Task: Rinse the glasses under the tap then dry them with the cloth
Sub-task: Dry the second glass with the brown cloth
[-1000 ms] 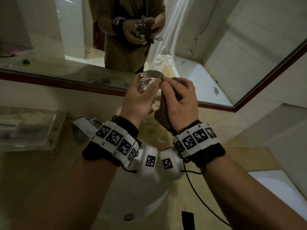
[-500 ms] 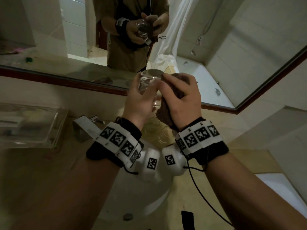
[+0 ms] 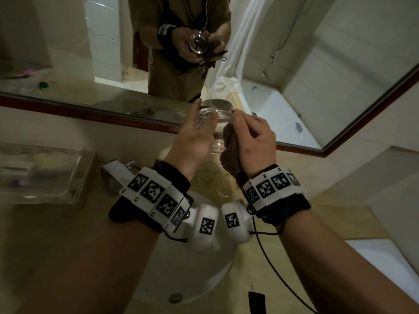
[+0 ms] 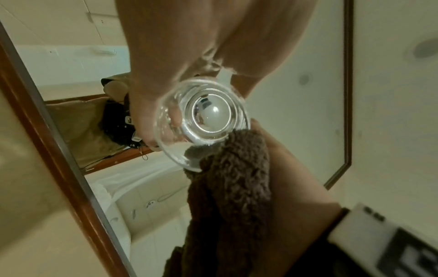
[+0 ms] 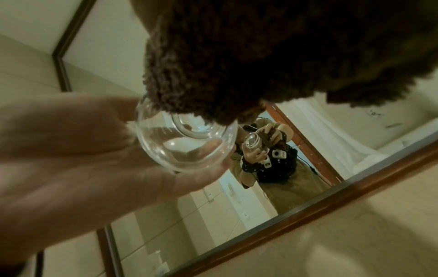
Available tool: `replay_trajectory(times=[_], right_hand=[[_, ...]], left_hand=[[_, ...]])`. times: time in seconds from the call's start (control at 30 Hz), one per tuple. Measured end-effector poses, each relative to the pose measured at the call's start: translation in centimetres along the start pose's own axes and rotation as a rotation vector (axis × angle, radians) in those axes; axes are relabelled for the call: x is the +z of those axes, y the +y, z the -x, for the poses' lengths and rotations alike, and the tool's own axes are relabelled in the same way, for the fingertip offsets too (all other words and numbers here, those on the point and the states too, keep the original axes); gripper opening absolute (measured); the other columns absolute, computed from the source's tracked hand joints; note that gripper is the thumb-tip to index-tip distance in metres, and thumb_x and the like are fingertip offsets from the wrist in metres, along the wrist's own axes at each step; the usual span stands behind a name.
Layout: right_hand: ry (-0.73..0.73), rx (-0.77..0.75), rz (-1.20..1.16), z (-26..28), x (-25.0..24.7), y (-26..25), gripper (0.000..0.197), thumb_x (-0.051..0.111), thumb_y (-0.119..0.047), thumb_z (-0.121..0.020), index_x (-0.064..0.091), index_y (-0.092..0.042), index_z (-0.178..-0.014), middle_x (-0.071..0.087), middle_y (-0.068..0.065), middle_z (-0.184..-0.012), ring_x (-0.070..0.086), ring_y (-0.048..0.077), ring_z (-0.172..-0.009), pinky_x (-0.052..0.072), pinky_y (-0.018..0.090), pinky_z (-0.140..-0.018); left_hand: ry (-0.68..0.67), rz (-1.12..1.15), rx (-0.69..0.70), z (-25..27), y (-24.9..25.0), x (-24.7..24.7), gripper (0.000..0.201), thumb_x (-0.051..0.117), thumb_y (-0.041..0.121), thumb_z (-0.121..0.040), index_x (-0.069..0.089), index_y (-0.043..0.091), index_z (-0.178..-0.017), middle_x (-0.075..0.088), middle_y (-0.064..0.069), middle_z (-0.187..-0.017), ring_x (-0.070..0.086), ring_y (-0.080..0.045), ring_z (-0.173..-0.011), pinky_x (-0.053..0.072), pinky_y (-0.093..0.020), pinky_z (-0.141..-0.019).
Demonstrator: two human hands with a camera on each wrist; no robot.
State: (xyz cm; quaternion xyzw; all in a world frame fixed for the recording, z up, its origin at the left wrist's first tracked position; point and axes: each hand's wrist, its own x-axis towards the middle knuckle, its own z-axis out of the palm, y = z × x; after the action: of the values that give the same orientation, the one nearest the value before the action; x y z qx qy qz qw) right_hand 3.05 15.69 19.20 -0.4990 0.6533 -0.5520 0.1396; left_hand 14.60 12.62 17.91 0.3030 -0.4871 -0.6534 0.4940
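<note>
My left hand grips a clear drinking glass raised in front of the mirror, its thick base pointing away from me. In the left wrist view the glass shows its round base, my fingers wrapped round its side. My right hand clutches a dark brown fluffy cloth and presses it against the right side of the glass. The cloth fills the top of the right wrist view and touches the glass. Other glasses stand on the counter below my hands, partly hidden.
A white round basin with a metal drain lies beneath my wrists. A clear plastic tray sits on the beige counter at the left. The wood-framed mirror runs along the wall. A chrome fitting stands behind the basin.
The glass has tilted and turned slightly in my left hand. My right hand with the cloth has shifted a little to the right along the glass's side.
</note>
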Motion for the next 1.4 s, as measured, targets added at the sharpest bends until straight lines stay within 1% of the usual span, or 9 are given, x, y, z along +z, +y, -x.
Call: replay_trajectory(times=[0.13, 0.4, 0.5, 0.73, 0.9, 1.07, 1.17, 1.27, 1.4], right_hand=[[0.017, -0.092, 0.042, 0.3, 0.1, -0.5, 0.022, 0.062, -0.032, -0.09, 0.071, -0.024, -0.108, 0.059, 0.0, -0.111, 0.054, 0.005, -0.105, 0.04, 0.008, -0.091], [0.007, -0.111, 0.016, 0.8, 0.1, -0.1, 0.025, 0.057, -0.034, -0.091, 0.07, -0.023, -0.109, 0.058, 0.003, -0.113, 0.054, 0.009, -0.107, 0.041, 0.014, -0.094], [-0.007, -0.04, -0.04, 0.4, -0.1, -0.1, 0.022, 0.055, -0.034, -0.093, 0.072, -0.024, -0.103, 0.064, 0.006, -0.107, 0.059, 0.013, -0.102, 0.045, 0.031, -0.095], [0.011, -0.147, 0.009, 1.0, 0.2, -1.2, 0.021, 0.064, -0.028, -0.088, 0.07, -0.024, -0.108, 0.056, 0.001, -0.113, 0.051, 0.003, -0.104, 0.036, 0.002, -0.088], [-0.031, -0.013, -0.119, 0.0, -0.2, -0.9, 0.03, 0.06, -0.046, -0.082, 0.073, -0.027, -0.101, 0.068, 0.003, -0.108, 0.063, 0.014, -0.104, 0.048, 0.04, -0.098], [-0.011, -0.029, -0.024, -0.3, -0.6, -0.2, 0.027, 0.062, -0.036, -0.088, 0.072, -0.021, -0.108, 0.064, 0.002, -0.111, 0.058, 0.011, -0.106, 0.045, 0.034, -0.099], [-0.003, -0.09, 0.043, -0.2, -0.7, -0.3, 0.026, 0.062, -0.034, -0.088, 0.071, -0.021, -0.109, 0.061, 0.001, -0.112, 0.055, 0.01, -0.108, 0.044, 0.027, -0.099], [-0.041, -0.15, 0.061, 0.2, -0.5, -0.9, 0.03, 0.061, -0.041, -0.084, 0.071, -0.026, -0.107, 0.059, 0.001, -0.112, 0.054, 0.008, -0.108, 0.043, 0.02, -0.097], [-0.045, -0.178, 0.069, 0.7, -0.5, -0.7, 0.031, 0.062, -0.04, -0.084, 0.07, -0.025, -0.11, 0.058, 0.002, -0.114, 0.053, 0.006, -0.107, 0.039, 0.01, -0.095]], left_hand=[[0.072, -0.043, 0.048, 0.0, 0.1, 0.5, 0.061, 0.066, 0.061, -0.073, 0.053, 0.032, -0.125, 0.07, -0.001, -0.11, 0.069, -0.023, -0.097, 0.056, -0.05, -0.086], [0.049, 0.121, 0.043, 0.3, -0.2, 0.4, 0.051, 0.063, 0.042, -0.082, 0.054, 0.019, -0.126, 0.067, -0.015, -0.115, 0.068, -0.033, -0.098, 0.053, -0.06, -0.087], [-0.01, 0.191, 0.017, 0.4, -0.4, 0.3, 0.052, 0.06, 0.038, -0.088, 0.048, 0.015, -0.133, 0.064, -0.02, -0.118, 0.068, -0.032, -0.093, 0.054, -0.053, -0.08], [0.114, 0.051, 0.061, 0.1, -0.7, 0.3, 0.04, 0.058, 0.037, -0.091, 0.054, 0.019, -0.126, 0.069, -0.007, -0.107, 0.069, -0.023, -0.093, 0.059, -0.047, -0.081], [-0.019, 0.193, -0.034, 0.5, -0.2, 0.2, 0.043, 0.052, 0.033, -0.098, 0.041, 0.018, -0.137, 0.064, -0.021, -0.118, 0.067, -0.03, -0.093, 0.057, -0.049, -0.078], [-0.12, 0.071, -0.093, 0.3, -0.3, -0.3, 0.016, 0.04, 0.036, -0.102, 0.049, 0.031, -0.114, 0.061, 0.011, -0.092, 0.064, 0.01, -0.062, 0.05, -0.012, -0.052], [-0.066, 0.042, -0.109, 0.3, 0.6, 0.0, 0.019, 0.046, 0.041, -0.1, 0.056, 0.028, -0.111, 0.069, 0.006, -0.088, 0.07, -0.004, -0.07, 0.058, -0.024, -0.062], [0.034, 0.02, -0.081, 0.4, 0.7, 0.4, 0.057, 0.063, 0.057, -0.078, 0.052, 0.027, -0.125, 0.07, -0.005, -0.106, 0.072, -0.027, -0.092, 0.059, -0.052, -0.08], [0.035, 0.124, -0.046, 0.5, 0.6, 0.2, 0.057, 0.065, 0.044, -0.079, 0.051, 0.022, -0.129, 0.066, -0.015, -0.115, 0.065, -0.043, -0.101, 0.05, -0.068, -0.083]])
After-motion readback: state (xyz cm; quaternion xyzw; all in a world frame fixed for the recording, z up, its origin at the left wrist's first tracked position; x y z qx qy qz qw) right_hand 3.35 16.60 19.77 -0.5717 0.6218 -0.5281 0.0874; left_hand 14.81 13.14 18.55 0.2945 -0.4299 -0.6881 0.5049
